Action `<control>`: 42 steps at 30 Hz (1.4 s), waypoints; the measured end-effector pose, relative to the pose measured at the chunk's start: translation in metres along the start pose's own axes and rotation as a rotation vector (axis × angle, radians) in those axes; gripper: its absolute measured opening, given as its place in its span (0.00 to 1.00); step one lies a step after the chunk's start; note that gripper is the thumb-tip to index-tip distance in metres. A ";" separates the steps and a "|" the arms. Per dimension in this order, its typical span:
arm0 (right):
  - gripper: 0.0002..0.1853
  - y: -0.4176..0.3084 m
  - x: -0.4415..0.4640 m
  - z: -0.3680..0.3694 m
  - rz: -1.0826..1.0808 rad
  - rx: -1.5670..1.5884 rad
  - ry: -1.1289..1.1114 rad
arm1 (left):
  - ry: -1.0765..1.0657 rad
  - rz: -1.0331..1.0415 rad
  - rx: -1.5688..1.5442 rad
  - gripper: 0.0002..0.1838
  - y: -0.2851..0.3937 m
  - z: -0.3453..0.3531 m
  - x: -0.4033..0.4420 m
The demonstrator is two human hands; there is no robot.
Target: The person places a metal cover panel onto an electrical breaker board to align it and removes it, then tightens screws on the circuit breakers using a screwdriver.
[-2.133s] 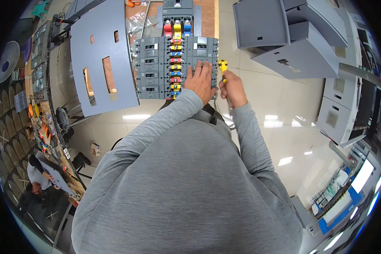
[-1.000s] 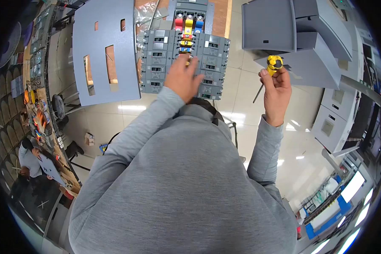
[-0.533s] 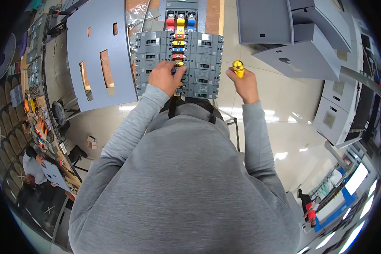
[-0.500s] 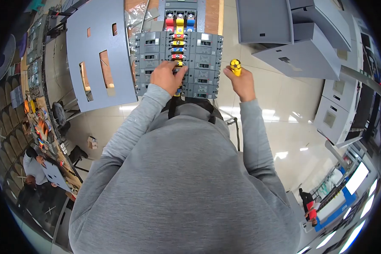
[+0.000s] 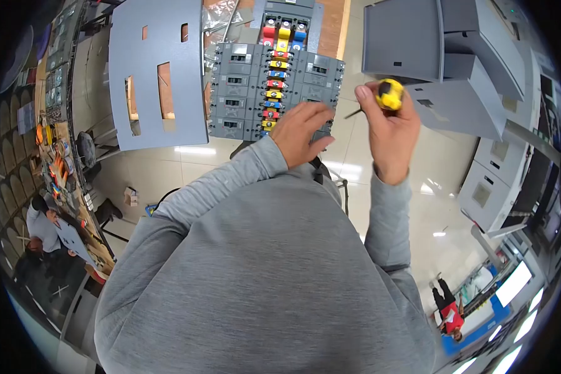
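Two columns of grey breakers (image 5: 235, 81) stand on the bench, with a strip of red, yellow and blue busbar pieces (image 5: 274, 94) between them. My left hand (image 5: 303, 132) lies over the lower part of the right column, its fingers apart and nothing visible in it; the hand covers some breakers there. To the right of the breakers, my right hand (image 5: 394, 134) is raised and wrapped round a yellow and black screwdriver (image 5: 390, 94), whose dark shaft points left and down. A larger breaker (image 5: 289, 7) sits above, joined by red, yellow and blue bars.
A grey panel with cutouts (image 5: 149, 81) lies left of the breakers. Grey metal boxes (image 5: 402, 37) stand at the upper right. Two other people are in view, one at the left bench (image 5: 43, 230) and one in red (image 5: 452, 318) at the lower right.
My left hand has moved right, from the middle strip to the right column. My right hand has moved right with the screwdriver, whose shaft now shows. The person in red is further into view.
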State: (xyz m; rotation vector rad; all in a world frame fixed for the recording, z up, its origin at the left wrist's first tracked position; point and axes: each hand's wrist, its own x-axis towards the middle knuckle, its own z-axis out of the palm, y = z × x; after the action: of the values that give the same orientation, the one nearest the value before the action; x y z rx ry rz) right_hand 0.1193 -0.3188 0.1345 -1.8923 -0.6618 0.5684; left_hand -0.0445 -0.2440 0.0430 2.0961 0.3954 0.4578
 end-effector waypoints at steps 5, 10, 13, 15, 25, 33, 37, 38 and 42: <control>0.16 -0.041 0.000 0.019 -0.024 0.237 -0.090 | -0.055 -0.092 -0.227 0.20 0.010 -0.041 0.035; 0.20 -0.054 0.016 0.046 -0.284 0.034 -0.200 | -0.122 -0.083 -0.053 0.13 -0.027 -0.091 0.053; 0.22 -0.059 0.027 0.048 -0.357 0.047 -0.368 | -0.208 -0.134 0.119 0.12 -0.035 -0.105 0.054; 0.23 -0.064 0.030 0.044 -0.324 -0.041 -0.484 | -0.267 -0.221 0.158 0.12 -0.030 -0.104 0.053; 0.24 -0.041 0.033 0.059 -0.284 -0.153 -0.388 | -0.239 -0.086 0.195 0.11 -0.080 -0.084 0.044; 0.27 -0.037 0.026 0.068 -0.409 -0.397 -0.290 | -0.279 -0.159 0.195 0.11 -0.079 -0.082 0.043; 0.26 -0.046 0.025 0.064 -0.434 -0.563 -0.359 | -0.263 -0.101 0.198 0.11 -0.078 -0.081 0.044; 0.26 -0.042 0.027 0.064 -0.431 -0.444 -0.366 | -0.260 -0.071 0.196 0.11 -0.076 -0.082 0.046; 0.27 -0.029 0.034 0.058 -0.399 0.096 -0.202 | -0.205 0.004 0.086 0.15 -0.058 -0.090 0.053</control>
State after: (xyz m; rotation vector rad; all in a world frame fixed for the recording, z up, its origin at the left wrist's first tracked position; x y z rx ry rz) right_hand 0.1015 -0.2482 0.1362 -1.5677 -1.0927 0.5238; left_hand -0.0458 -0.1243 0.0480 2.2030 0.2951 0.2282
